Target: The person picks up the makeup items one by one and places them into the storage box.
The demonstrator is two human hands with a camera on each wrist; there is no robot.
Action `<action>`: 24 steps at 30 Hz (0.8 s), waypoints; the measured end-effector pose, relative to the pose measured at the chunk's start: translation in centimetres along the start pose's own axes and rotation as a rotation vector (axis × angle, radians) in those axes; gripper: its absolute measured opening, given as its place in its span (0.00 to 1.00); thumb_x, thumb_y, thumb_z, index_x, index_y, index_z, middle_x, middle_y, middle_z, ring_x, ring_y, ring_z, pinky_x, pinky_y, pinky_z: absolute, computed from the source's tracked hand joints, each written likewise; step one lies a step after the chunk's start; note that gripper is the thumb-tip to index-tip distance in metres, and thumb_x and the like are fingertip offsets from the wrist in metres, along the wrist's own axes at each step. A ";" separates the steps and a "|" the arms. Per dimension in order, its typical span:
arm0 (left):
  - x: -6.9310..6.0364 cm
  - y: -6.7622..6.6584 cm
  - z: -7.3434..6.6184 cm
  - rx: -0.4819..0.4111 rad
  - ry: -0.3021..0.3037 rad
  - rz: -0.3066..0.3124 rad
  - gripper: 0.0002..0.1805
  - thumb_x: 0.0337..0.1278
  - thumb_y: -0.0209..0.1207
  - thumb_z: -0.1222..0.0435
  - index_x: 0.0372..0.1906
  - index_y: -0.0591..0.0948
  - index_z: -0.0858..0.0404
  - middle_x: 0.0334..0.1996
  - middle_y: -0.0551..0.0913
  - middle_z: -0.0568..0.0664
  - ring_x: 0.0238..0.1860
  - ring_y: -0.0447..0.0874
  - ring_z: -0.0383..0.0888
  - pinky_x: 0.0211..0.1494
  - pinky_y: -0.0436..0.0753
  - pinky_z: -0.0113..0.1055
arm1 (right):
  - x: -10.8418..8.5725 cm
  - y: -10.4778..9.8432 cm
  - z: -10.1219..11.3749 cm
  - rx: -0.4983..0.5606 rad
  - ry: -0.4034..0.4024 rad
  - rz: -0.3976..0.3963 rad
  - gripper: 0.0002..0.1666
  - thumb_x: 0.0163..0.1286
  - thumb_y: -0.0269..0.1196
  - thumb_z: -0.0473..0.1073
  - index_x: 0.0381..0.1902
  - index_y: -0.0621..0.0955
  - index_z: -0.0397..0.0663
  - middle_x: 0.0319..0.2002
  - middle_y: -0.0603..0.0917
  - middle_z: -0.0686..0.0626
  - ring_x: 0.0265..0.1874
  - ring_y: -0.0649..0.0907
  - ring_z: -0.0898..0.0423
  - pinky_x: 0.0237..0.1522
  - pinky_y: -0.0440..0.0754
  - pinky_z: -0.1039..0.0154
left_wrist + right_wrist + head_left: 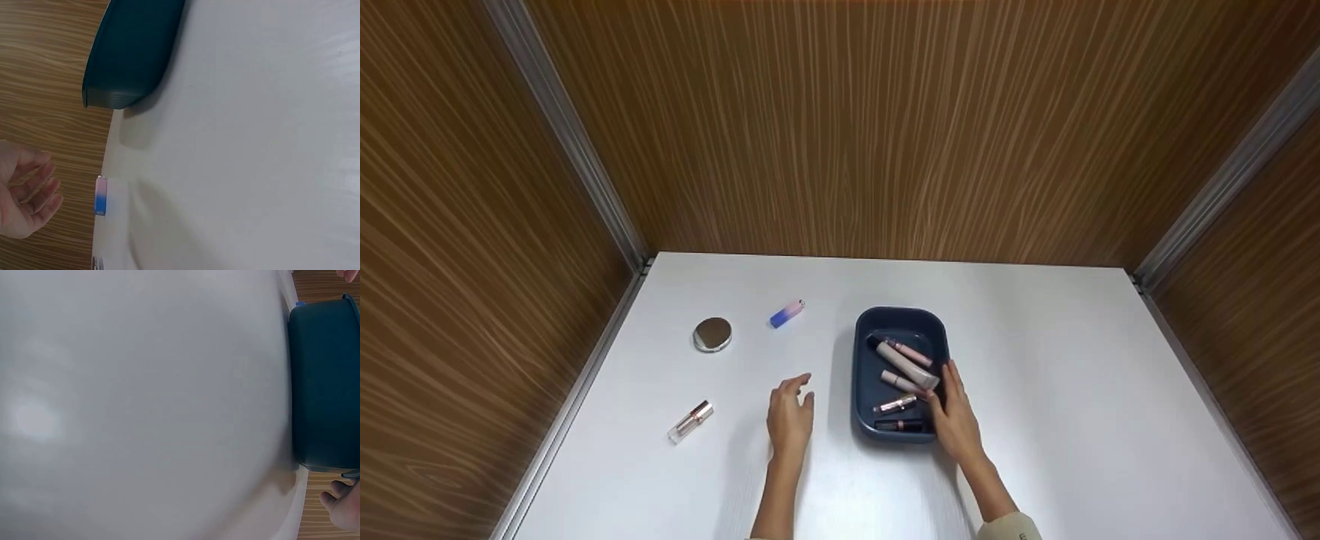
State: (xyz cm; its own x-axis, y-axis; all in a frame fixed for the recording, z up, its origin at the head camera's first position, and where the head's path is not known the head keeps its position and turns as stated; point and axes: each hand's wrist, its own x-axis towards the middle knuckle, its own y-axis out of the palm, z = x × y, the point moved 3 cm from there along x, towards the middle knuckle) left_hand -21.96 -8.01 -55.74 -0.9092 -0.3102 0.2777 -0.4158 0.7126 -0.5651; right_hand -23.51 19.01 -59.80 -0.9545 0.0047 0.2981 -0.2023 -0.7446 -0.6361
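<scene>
My right hand (958,427) holds the right wall of a dark blue bin (900,319), thumb over the rim and fingers along the outside. Inside the bin lie a cream squeeze tube (906,365) with a black cap, a pink tube (913,354), a pale pink tube (900,381), a small shiny metallic tube (894,406) and a dark tube (896,425). Left of the bin, my left hand (790,421) is held with loosely bent fingers and nothing in it. In the left wrist view the same hand (25,194) appears at the left edge.
On the white table (1065,390) left of the bin lie a blue-and-pink stick (787,314), a round mirror-like compact (712,334) and a clear cosmetic tube with a rose-gold cap (691,422). Wood-grain panels (840,135) enclose the back and both sides.
</scene>
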 end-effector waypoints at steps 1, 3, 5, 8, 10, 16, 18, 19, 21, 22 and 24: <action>0.0 -0.1 0.1 -0.002 -0.006 -0.003 0.15 0.45 0.64 0.75 0.42 0.83 0.64 0.38 0.81 0.51 0.39 0.77 0.48 0.37 0.77 0.42 | 0.0 0.0 0.0 0.001 0.002 -0.001 0.32 0.70 0.52 0.41 0.67 0.58 0.32 0.69 0.53 0.38 0.64 0.57 0.39 0.59 0.59 0.43; 0.1 -0.2 0.3 -0.005 -0.019 -0.010 0.15 0.45 0.64 0.75 0.42 0.83 0.64 0.38 0.81 0.51 0.39 0.77 0.48 0.38 0.77 0.42 | 0.0 0.0 0.0 0.001 0.003 -0.002 0.32 0.70 0.52 0.40 0.67 0.58 0.32 0.69 0.54 0.38 0.64 0.57 0.39 0.59 0.59 0.43; 0.1 -0.4 0.5 -0.001 -0.024 -0.017 0.15 0.45 0.64 0.75 0.42 0.83 0.64 0.38 0.81 0.51 0.39 0.77 0.49 0.38 0.76 0.42 | 0.0 0.0 0.0 0.002 0.002 -0.004 0.32 0.70 0.52 0.41 0.67 0.58 0.32 0.69 0.54 0.39 0.65 0.57 0.40 0.59 0.58 0.44; 0.3 -0.6 0.9 0.003 -0.032 -0.029 0.14 0.44 0.64 0.75 0.41 0.83 0.64 0.38 0.82 0.52 0.39 0.77 0.49 0.39 0.76 0.43 | 0.0 0.0 0.0 0.001 -0.001 -0.007 0.32 0.70 0.52 0.41 0.67 0.58 0.32 0.68 0.54 0.38 0.64 0.57 0.40 0.59 0.59 0.44; 0.3 -0.8 1.1 0.008 -0.037 -0.037 0.14 0.44 0.64 0.75 0.41 0.83 0.64 0.38 0.82 0.52 0.39 0.77 0.50 0.38 0.76 0.43 | 0.0 0.0 -0.1 -0.004 -0.002 -0.004 0.32 0.70 0.52 0.42 0.66 0.58 0.32 0.68 0.54 0.38 0.64 0.57 0.39 0.59 0.59 0.44; 0.4 -1.5 1.8 0.023 -0.060 -0.054 0.14 0.44 0.63 0.75 0.42 0.83 0.65 0.38 0.81 0.53 0.39 0.77 0.51 0.38 0.76 0.44 | 0.0 0.0 -0.1 -0.004 -0.005 0.001 0.33 0.70 0.51 0.43 0.67 0.58 0.32 0.69 0.54 0.39 0.65 0.57 0.39 0.59 0.59 0.44; 0.4 -1.7 2.0 0.023 -0.064 -0.058 0.14 0.45 0.63 0.75 0.42 0.83 0.65 0.38 0.81 0.54 0.39 0.77 0.51 0.38 0.76 0.44 | 0.1 -0.1 -0.1 -0.001 -0.002 0.003 0.33 0.70 0.51 0.43 0.67 0.58 0.33 0.69 0.54 0.39 0.65 0.57 0.40 0.59 0.58 0.44; 0.4 -1.8 2.1 0.023 -0.066 -0.061 0.15 0.45 0.63 0.75 0.42 0.83 0.65 0.38 0.81 0.54 0.39 0.77 0.51 0.38 0.76 0.44 | 0.1 0.0 -0.1 -0.005 0.001 0.007 0.33 0.70 0.51 0.43 0.67 0.58 0.32 0.69 0.54 0.39 0.65 0.57 0.40 0.59 0.58 0.44; 0.4 -2.0 2.3 0.023 -0.074 -0.060 0.15 0.45 0.63 0.75 0.43 0.83 0.65 0.38 0.81 0.54 0.39 0.77 0.51 0.38 0.76 0.44 | 0.1 0.0 -0.1 -0.013 0.012 0.016 0.33 0.70 0.51 0.43 0.67 0.57 0.33 0.69 0.53 0.39 0.65 0.57 0.40 0.60 0.58 0.44; 0.4 -2.1 2.4 0.023 -0.076 -0.060 0.15 0.46 0.63 0.75 0.43 0.82 0.65 0.38 0.81 0.54 0.39 0.77 0.51 0.38 0.76 0.44 | 0.0 0.0 -0.1 -0.016 0.018 0.020 0.33 0.70 0.51 0.43 0.67 0.57 0.33 0.69 0.53 0.39 0.65 0.57 0.40 0.60 0.57 0.44; 0.4 -2.3 2.5 0.021 -0.083 -0.063 0.15 0.46 0.62 0.75 0.43 0.82 0.66 0.38 0.81 0.54 0.39 0.77 0.51 0.37 0.76 0.44 | 0.0 0.0 -0.1 -0.022 0.025 0.024 0.33 0.70 0.50 0.42 0.67 0.57 0.33 0.69 0.53 0.39 0.65 0.57 0.40 0.60 0.57 0.44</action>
State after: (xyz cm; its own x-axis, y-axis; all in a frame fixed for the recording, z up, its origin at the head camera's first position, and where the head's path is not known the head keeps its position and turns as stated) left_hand -21.39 -11.37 -56.31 -0.8798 -0.4057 0.2479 -0.4715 0.6772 -0.5650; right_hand -23.55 19.02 -59.86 -0.9643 0.0042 0.2646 -0.1839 -0.7299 -0.6583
